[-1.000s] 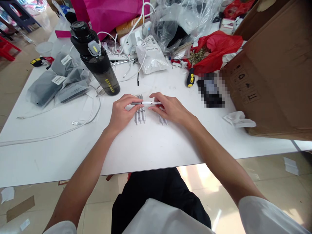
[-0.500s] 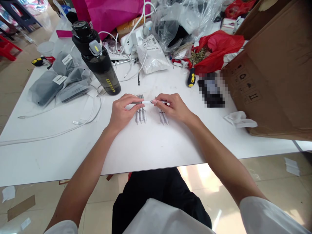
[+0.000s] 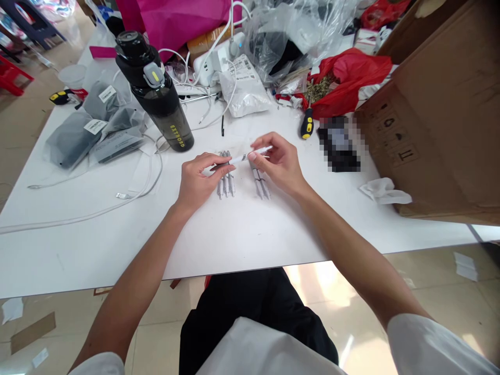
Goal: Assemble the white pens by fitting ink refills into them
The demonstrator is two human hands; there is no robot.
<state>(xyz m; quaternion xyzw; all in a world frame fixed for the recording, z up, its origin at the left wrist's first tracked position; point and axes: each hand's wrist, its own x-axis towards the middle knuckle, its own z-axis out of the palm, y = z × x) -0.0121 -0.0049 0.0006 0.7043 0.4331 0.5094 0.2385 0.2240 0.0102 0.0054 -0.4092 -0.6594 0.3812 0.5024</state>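
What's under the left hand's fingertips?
Three pens: grey ends show beyond, white ends nearer. Parts between are covered by the left hand and held pen.

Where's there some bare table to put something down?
One bare patch of table lies between the pens and the table's near edge; another, between the white cable and that edge at left. The far side is crowded: bottle, power strip, white packet, red bag.

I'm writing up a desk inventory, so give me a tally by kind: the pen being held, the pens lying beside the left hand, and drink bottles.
Held pen: 1
Lying pens beside the left hand: 3
Drink bottle: 1
Total: 5
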